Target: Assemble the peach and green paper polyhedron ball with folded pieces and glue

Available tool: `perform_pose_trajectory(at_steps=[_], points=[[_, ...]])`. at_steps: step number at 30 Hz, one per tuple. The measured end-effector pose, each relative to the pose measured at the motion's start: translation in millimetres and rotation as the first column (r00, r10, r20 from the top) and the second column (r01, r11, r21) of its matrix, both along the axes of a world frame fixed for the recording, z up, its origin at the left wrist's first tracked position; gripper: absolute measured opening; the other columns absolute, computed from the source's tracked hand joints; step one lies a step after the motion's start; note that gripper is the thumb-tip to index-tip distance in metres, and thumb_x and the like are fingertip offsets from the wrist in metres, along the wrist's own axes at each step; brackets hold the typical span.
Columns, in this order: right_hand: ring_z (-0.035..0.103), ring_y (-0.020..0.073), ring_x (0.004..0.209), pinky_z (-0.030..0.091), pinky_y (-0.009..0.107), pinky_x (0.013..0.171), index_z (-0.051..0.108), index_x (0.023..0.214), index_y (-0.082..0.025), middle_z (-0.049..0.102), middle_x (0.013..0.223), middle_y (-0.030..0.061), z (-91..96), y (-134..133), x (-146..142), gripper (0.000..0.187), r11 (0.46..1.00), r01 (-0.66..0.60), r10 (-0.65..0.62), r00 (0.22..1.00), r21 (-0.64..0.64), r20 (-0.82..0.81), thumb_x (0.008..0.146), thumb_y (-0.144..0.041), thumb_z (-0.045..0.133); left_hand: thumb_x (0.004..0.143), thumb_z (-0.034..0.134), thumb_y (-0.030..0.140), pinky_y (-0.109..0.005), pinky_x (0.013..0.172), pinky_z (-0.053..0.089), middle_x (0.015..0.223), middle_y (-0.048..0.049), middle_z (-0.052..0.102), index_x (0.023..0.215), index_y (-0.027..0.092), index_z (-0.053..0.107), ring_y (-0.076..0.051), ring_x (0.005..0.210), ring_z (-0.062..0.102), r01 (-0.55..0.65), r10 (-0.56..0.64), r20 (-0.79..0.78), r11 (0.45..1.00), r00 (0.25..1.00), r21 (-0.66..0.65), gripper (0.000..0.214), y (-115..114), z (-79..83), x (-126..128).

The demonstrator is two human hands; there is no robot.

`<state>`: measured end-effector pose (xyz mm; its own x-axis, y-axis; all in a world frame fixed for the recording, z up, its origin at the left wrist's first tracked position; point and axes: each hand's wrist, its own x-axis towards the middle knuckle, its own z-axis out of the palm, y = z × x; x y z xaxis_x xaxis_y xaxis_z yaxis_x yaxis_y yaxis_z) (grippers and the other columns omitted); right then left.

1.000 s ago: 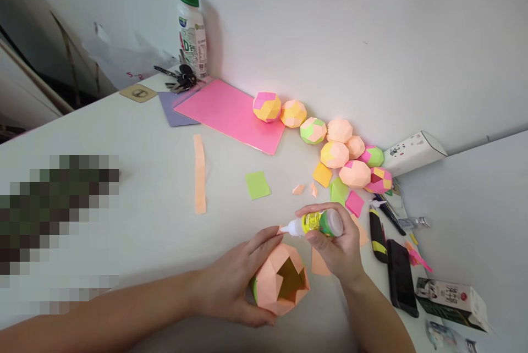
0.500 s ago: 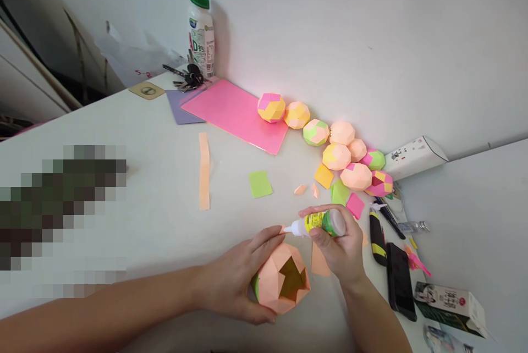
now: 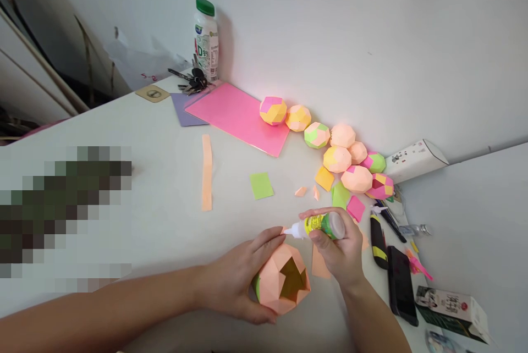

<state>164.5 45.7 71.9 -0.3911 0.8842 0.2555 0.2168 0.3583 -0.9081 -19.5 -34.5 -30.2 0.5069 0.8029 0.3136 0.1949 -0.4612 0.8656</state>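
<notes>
- The glue bottle [image 3: 319,225] lay just behind the open paper ball [image 3: 282,284]
- A row of paper balls [image 3: 338,158] sat along the wall [image 3: 371,39], behind both
- The phone [image 3: 399,281] lay to their right

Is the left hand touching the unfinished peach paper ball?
Touching. Head view: the left hand cups the paper ball, fingers wrapped against its near side.

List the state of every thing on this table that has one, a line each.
Open paper ball: unfinished, top gap open, gripped by left hand.
Glue bottle: uncapped, sideways in right hand, nozzle by the ball's top edge.
Drink bottle: upright, green cap on.
Phone: flat, screen dark.
Finished paper balls: closed, clustered together.
</notes>
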Motion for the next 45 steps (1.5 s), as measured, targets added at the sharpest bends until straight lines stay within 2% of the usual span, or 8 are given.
perform_pose_trajectory(at_steps=[12, 19, 27, 35, 40, 45], points=[[0.07, 0.0206, 0.074, 0.057, 0.031, 0.062, 0.064, 0.089, -0.021, 0.074, 0.084, 0.0064, 3.3, -0.7, 0.7, 0.022, 0.999, 0.001, -0.003, 1.0, 0.038, 0.028, 0.079, -0.039, 0.072, 0.072, 0.074, 0.053, -0.053, 0.111, 0.034, 0.154, -0.0162, 0.013, 0.15, 0.033, -0.004, -0.04, 0.142, 0.024, 0.006, -0.007, 0.036, 1.0, 0.999, 0.029, 0.112, 1.3, 0.9, 1.0], [0.067, 0.0181, 0.064, 0.052, 0.028, 0.05, 0.062, 0.089, -0.021, 0.074, 0.086, 0.0064, 0.7, -0.6, -2.9, 0.023, 1.0, 0.009, -0.009, 1.0, 0.027, -0.006, 0.079, -0.04, 0.072, 0.073, 0.071, 0.055, -0.053, 0.111, 0.035, 0.154, -0.0154, 0.013, 0.15, 0.032, -0.002, -0.04, 0.141, 0.024, -0.013, 0.012, 0.059, 1.0, 0.998, 0.024, 0.109, 1.9, 0.1, 2.0], [0.07, 0.0195, 0.072, 0.056, 0.029, 0.061, 0.063, 0.088, -0.02, 0.074, 0.084, 0.0063, 0.9, -1.3, -1.6, 0.023, 0.997, 0.012, -0.013, 1.0, 0.079, 0.007, 0.079, -0.039, 0.072, 0.07, 0.074, 0.054, -0.053, 0.111, 0.034, 0.155, -0.0158, 0.014, 0.15, 0.032, -0.004, -0.041, 0.141, 0.023, -0.02, 0.017, 0.045, 0.997, 0.999, 0.071, 0.114, 0.9, -4.5, 2.7], [0.068, 0.0176, 0.063, 0.055, 0.028, 0.054, 0.063, 0.086, -0.02, 0.074, 0.083, 0.0059, 0.3, 0.4, -1.5, 0.022, 0.995, 0.041, -0.043, 0.999, 0.089, 0.016, 0.08, -0.039, 0.071, 0.069, 0.076, 0.052, -0.054, 0.111, 0.033, 0.155, -0.0154, 0.015, 0.15, 0.032, -0.004, -0.041, 0.143, 0.018, -0.014, 0.011, 0.045, 0.998, 0.999, 0.061, 0.116, 0.5, -5.0, 2.8], [0.07, 0.0193, 0.071, 0.057, 0.029, 0.06, 0.064, 0.088, -0.02, 0.075, 0.084, 0.0061, 0.3, -2.3, -2.1, 0.023, 0.993, 0.018, -0.018, 1.0, 0.113, -0.001, 0.079, -0.039, 0.073, 0.071, 0.074, 0.054, -0.053, 0.111, 0.033, 0.155, -0.0155, 0.012, 0.15, 0.032, -0.003, -0.04, 0.142, 0.021, -0.021, 0.018, 0.057, 0.998, 0.998, 0.051, 0.112, 0.4, -4.5, 2.2], [0.068, 0.0168, 0.065, 0.054, 0.027, 0.054, 0.063, 0.087, -0.021, 0.074, 0.084, 0.0038, -2.1, 0.4, -1.0, 0.019, 0.997, 0.033, -0.031, 0.999, 0.075, -0.028, 0.08, -0.035, 0.072, 0.07, 0.074, 0.054, -0.052, 0.112, 0.032, 0.155, -0.0144, 0.016, 0.15, 0.032, -0.002, -0.039, 0.143, 0.018, -0.019, 0.017, 0.045, 0.998, 0.999, 0.058, 0.112, 1.2, -5.1, 2.6]])
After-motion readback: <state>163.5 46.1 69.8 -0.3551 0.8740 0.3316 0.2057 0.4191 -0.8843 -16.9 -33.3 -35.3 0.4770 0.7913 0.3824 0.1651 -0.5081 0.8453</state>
